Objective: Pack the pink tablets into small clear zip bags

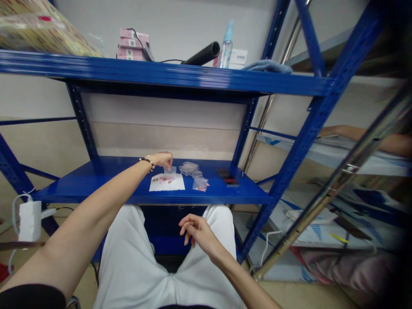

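My left hand (162,160) reaches out over the blue steel shelf (96,180), with a dark beaded bracelet (147,162) on its wrist. Its fingers curl down just above a small clear plastic bag (170,170), and I cannot tell whether they hold it. Below that bag lies a white sheet (166,182) with small pink and red items on it. To the right are a heap of clear bags (189,168), a clear bag with pink contents (200,184) and a dark flat item (228,177). My right hand (197,229) hangs over my white trousers (135,257), fingers loosely curled, holding nothing.
On the upper blue shelf (161,73) stand pink boxes (131,45), a black tube (202,53) and a spray bottle (227,45), with a blue cloth (267,66) beside them. A white power adapter (29,221) hangs at left. Another person's arm (360,135) shows at right.
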